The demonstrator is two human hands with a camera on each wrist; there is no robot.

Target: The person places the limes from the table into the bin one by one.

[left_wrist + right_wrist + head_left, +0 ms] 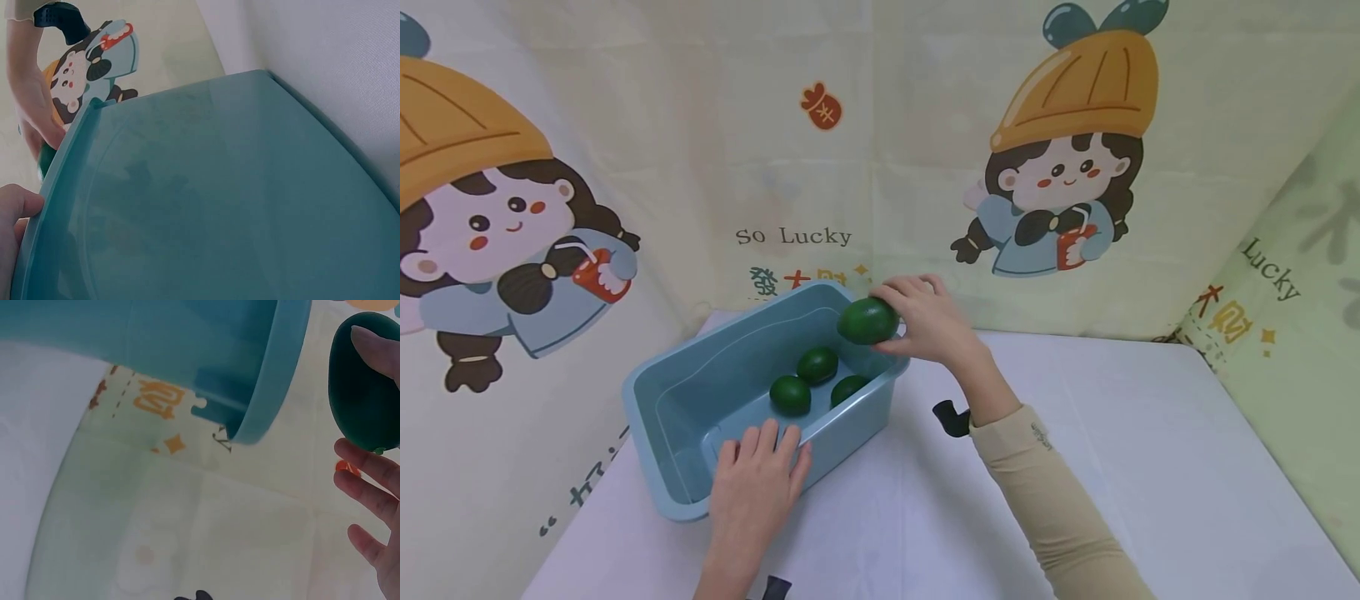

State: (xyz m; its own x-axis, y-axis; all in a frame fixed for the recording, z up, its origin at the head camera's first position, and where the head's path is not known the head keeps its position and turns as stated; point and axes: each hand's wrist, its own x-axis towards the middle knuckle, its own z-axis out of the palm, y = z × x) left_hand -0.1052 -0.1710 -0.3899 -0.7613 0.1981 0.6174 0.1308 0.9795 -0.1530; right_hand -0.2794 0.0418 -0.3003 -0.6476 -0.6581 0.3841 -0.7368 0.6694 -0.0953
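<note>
A green avocado (867,321) is pinched between the thumb and fingers of my right hand (925,317), above the far right end of a blue plastic bin (715,367). In the right wrist view the avocado (365,384) shows a small stem nub, and the lower fingers (369,494) spread apart from it. Inside the bin lie an avocado (790,395), a second avocado (817,365) and a third (849,388), partly hidden by the near wall. My left hand (756,487) holds the bin's near rim, fingers over the edge and thumb outside.
The bin stands at an angle on a white-covered table (1075,433), near its back edge. Behind it rises a cream backdrop (910,200) with cartoon figures. A black strap piece (952,418) sticks out at the right wrist.
</note>
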